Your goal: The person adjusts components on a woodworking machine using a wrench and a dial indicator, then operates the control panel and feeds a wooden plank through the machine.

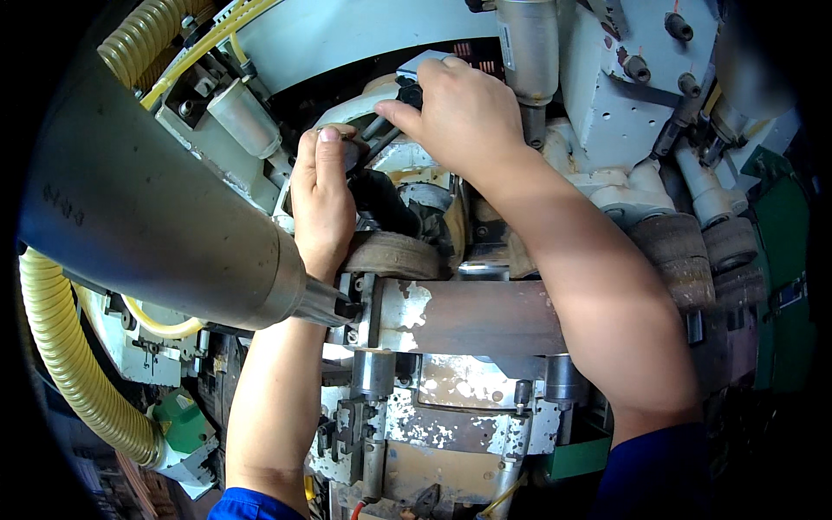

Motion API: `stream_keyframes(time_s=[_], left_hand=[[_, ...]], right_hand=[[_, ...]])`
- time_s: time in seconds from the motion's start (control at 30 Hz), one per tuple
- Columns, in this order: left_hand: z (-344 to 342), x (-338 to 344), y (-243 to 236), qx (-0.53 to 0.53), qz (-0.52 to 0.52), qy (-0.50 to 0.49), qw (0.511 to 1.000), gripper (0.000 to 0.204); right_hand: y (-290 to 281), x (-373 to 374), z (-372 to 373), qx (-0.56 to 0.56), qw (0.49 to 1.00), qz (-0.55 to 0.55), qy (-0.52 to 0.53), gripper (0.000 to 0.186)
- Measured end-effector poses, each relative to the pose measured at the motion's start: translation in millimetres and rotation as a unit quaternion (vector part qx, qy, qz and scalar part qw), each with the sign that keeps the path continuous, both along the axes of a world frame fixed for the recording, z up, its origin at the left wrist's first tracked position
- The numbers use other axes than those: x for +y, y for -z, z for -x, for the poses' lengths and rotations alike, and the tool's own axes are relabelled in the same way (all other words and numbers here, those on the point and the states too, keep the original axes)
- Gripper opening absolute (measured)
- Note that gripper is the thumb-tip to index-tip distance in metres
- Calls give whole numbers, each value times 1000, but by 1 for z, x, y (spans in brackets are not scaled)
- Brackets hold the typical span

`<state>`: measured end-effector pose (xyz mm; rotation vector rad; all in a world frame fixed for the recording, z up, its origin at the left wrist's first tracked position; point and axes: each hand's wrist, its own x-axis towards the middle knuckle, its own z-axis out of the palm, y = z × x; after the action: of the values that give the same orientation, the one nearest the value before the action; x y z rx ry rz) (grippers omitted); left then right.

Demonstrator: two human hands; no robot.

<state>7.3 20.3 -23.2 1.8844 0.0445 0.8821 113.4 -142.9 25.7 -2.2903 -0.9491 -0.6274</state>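
Observation:
Both my arms reach forward into a worn, light-painted machine. My left hand is closed, thumb up, against a dark round part; its fingers are partly hidden behind it. Farther forward and to the right, my right hand curls over a dark knob, its thumb pointing left. A dark rod slants between the knob and the round part; whether they form one piece I cannot tell. Just below the hands lie a black cylindrical part and a worn brown wheel.
A thick grey cylinder slants in from the left, above my left forearm. Ribbed yellowish hoses run along the left. A metal cylinder hangs beyond my right hand. Worn rollers stand at right; a brown plate spans between my forearms.

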Motion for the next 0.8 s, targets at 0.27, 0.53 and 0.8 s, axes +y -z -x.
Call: stream_keyframes(time_s=[0.27,0.53,0.8], left_hand=[[-3,-1,0,-12,26,14,999,40],[-2,3,1,-12,33,22,999,41],[0,-1,0,-13,59,30,998,43]], right_hand=[[14,3,-10,-82,996,-31,-36,46],[12,0,-10,-130,986,-82,-67,51],[3,3,-4,-56,998,6,12,44]])
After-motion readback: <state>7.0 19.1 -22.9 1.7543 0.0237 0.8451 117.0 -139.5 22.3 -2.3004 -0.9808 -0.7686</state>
